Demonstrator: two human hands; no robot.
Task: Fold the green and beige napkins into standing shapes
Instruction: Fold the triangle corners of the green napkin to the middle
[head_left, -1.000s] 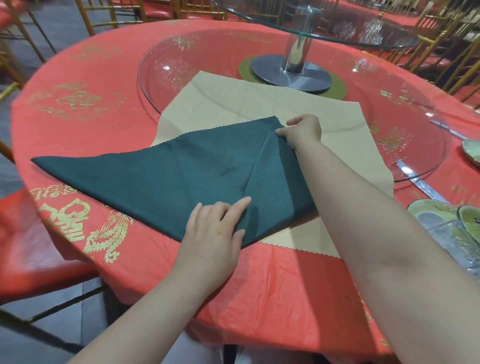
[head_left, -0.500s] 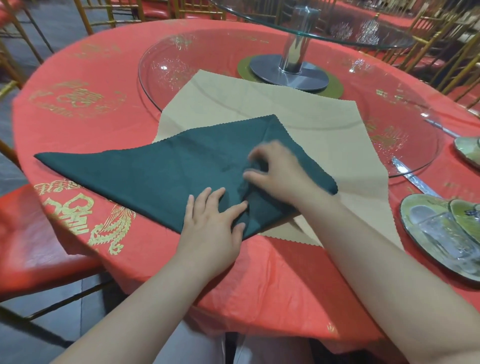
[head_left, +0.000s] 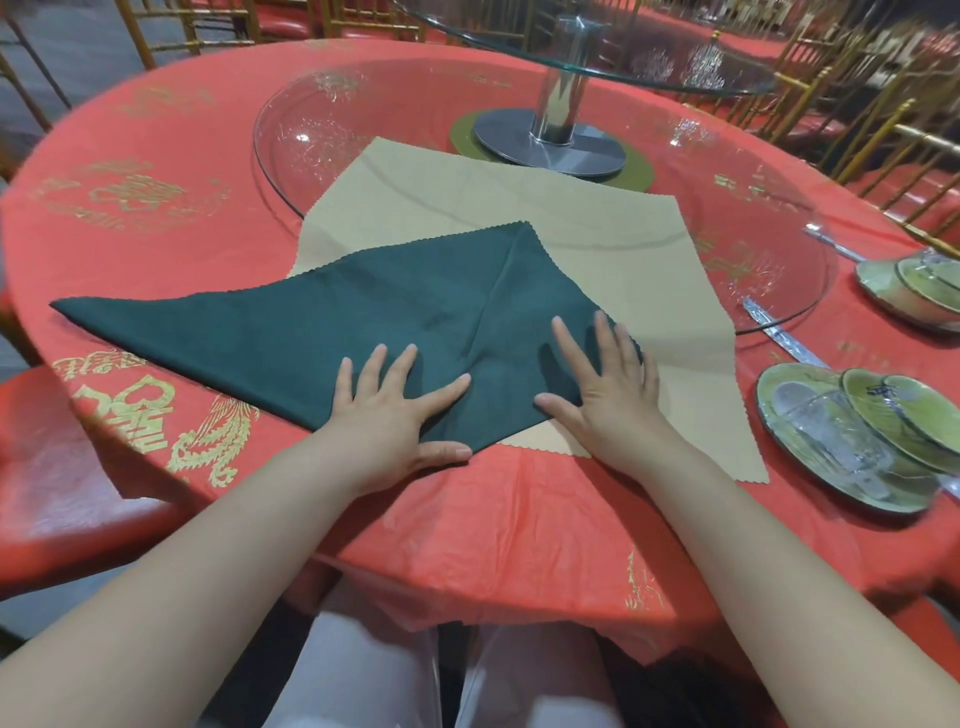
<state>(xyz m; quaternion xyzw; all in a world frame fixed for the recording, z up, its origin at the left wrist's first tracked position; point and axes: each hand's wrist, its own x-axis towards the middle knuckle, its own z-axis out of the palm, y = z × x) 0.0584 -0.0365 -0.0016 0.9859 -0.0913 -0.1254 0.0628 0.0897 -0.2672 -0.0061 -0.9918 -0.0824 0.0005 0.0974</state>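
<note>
The green napkin (head_left: 363, 322) is spread over the beige napkin (head_left: 597, 249) on the red table (head_left: 156, 130). It is pressed flat by the left hand (head_left: 387, 415) and right hand (head_left: 605, 387), fingers straight and splayed, nothing clasped.

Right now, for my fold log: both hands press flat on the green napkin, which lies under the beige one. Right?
No: the head view shows the green napkin on the beige napkin, not under it. Left hand and right hand do press it flat.
</note>
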